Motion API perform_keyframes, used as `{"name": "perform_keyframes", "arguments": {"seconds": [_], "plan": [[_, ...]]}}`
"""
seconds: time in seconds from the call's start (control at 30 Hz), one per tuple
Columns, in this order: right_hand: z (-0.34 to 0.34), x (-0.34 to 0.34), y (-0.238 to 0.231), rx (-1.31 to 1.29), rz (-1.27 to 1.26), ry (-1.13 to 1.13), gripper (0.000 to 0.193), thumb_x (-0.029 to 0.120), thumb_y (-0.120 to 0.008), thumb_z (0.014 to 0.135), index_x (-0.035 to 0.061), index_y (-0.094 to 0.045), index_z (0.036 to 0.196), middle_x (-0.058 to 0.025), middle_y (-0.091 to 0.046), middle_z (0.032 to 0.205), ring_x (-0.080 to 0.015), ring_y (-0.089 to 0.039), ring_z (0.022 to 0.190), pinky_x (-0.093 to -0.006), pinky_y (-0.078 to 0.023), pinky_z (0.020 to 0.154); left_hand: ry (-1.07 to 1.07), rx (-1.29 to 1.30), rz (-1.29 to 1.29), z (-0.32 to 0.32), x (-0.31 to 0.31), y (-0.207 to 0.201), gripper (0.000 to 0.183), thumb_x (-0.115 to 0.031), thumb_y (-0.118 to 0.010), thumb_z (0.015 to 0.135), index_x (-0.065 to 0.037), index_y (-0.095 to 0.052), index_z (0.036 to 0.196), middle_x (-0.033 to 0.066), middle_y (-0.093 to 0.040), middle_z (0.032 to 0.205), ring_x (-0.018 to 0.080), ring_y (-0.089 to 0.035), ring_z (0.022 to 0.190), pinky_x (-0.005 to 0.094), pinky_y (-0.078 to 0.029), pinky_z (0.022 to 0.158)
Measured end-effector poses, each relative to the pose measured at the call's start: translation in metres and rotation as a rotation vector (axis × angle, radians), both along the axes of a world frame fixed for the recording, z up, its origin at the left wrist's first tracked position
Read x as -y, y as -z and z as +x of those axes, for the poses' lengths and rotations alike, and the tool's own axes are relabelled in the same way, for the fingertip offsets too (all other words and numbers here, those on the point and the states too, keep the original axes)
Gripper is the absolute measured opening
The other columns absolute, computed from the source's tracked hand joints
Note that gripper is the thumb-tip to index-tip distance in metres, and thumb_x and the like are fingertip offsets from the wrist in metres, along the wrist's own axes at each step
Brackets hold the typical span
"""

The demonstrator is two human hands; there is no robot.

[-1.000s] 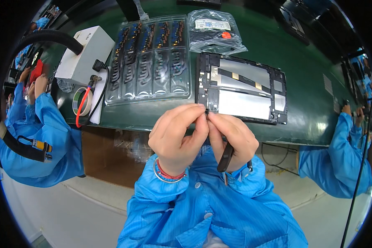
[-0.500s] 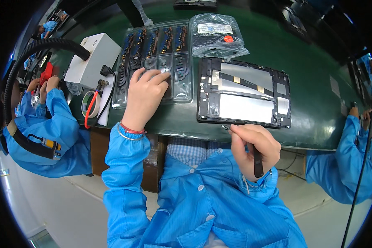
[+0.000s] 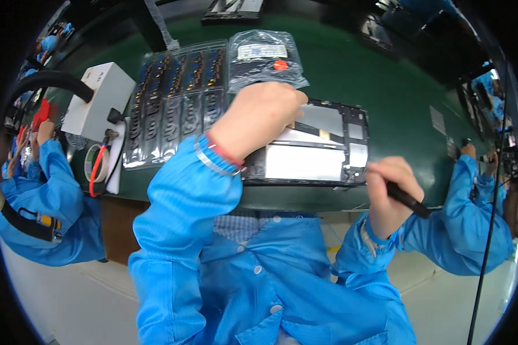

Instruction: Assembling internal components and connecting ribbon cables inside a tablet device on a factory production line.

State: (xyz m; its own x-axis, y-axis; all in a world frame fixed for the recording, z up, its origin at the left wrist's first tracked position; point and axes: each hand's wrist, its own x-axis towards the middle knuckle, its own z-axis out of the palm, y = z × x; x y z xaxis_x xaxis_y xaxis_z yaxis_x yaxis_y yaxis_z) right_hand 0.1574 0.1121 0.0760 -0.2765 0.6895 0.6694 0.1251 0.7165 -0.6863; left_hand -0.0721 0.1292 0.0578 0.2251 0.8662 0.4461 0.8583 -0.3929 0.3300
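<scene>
An opened tablet (image 3: 305, 164) lies on the green table in front of me, its black frame, silver plates and dark ribbon cable showing. My left hand (image 3: 262, 118) reaches over its upper left part. Those fingers are bent together and point down, and whatever is between them is hidden. Beside the tablet's lower right corner, my right hand (image 3: 394, 190) is closed round a slim black hand tool (image 3: 407, 200). Its handle sticks out to the lower right; the hand covers the working end, so its exact kind is unclear.
Left of the tablet is a clear plastic tray (image 3: 172, 155) of small parts. Behind it lies a clear bag (image 3: 267, 57) with an orange dot. A white box (image 3: 98, 103) with a black hose, a tape roll (image 3: 92, 164) and a red tube stand further left. Co-workers sit on both sides.
My left hand has left the parts tray and moved right, over the tablet. My right hand, still holding the black tool, has gone from the tablet's near edge to its right corner. The view has shifted.
</scene>
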Motion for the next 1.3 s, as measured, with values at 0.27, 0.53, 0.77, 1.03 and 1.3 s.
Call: {"name": "perform_keyframes", "arguments": {"seconds": [0.27, 0.53, 0.77, 1.03, 1.3], "plan": [[-0.002, -0.089, -0.007, 0.483, 0.309, 0.115, 0.016, -0.004, -0.070, 0.067, 0.0044, -0.068, 0.081, -0.0056, -0.061, 0.072, -0.0141, -0.057, 0.058, -0.0239, -0.042, 0.049, -0.090, -0.063, -0.200, 0.016, -0.028, 0.031, 0.025, -0.020, -0.066, 0.075, -0.002, -0.063, 0.092, 0.0145, -0.062, 0.084, 0.0315, -0.060, 0.085, 0.0396, -0.047, 0.075], [-0.049, -0.115, 0.048, 0.718, 0.558, -0.056, 0.023, 0.009, -0.068, 0.056, 0.0146, -0.065, 0.077, 0.0024, -0.058, 0.073, -0.0180, -0.056, 0.056, -0.0291, -0.045, 0.051, -0.060, 0.377, -0.255, 0.006, -0.020, 0.044, 0.033, -0.017, -0.066, 0.076, -0.001, -0.056, 0.104, 0.0151, -0.064, 0.091, 0.0326, -0.060, 0.086, 0.0399, -0.047, 0.076], [-0.050, -0.107, 0.046, 0.841, 0.614, -0.083, 0.027, 0.010, -0.068, 0.057, 0.0113, -0.065, 0.084, 0.0012, -0.059, 0.078, -0.0170, -0.056, 0.059, -0.0288, -0.046, 0.054, -0.070, 0.486, -0.301, 0.005, -0.021, 0.046, 0.041, -0.013, -0.068, 0.073, -0.003, -0.050, 0.109, 0.0136, -0.064, 0.095, 0.0314, -0.061, 0.089, 0.0378, -0.048, 0.074], [-0.056, -0.093, 0.044, 0.942, 0.642, -0.054, 0.027, 0.013, -0.066, 0.064, 0.0052, -0.064, 0.090, -0.0018, -0.058, 0.081, -0.0170, -0.057, 0.063, -0.0275, -0.046, 0.060, -0.032, 0.509, -0.170, 0.005, -0.021, 0.049, 0.042, -0.007, -0.069, 0.070, -0.004, -0.049, 0.107, 0.0122, -0.064, 0.096, 0.0307, -0.060, 0.093, 0.0373, -0.047, 0.076], [-0.026, -0.106, 0.019, 0.690, 0.178, 0.020, 0.022, 0.007, -0.067, 0.068, 0.0081, -0.069, 0.090, -0.0069, -0.059, 0.089, -0.0229, -0.062, 0.072, -0.0327, -0.050, 0.059, -0.028, -0.180, 0.101, 0.017, -0.006, 0.038, 0.040, -0.003, -0.057, 0.074, -0.004, -0.054, 0.113, 0.0091, -0.064, 0.095, 0.0210, -0.061, 0.093, 0.0519, -0.031, 0.099]]}}
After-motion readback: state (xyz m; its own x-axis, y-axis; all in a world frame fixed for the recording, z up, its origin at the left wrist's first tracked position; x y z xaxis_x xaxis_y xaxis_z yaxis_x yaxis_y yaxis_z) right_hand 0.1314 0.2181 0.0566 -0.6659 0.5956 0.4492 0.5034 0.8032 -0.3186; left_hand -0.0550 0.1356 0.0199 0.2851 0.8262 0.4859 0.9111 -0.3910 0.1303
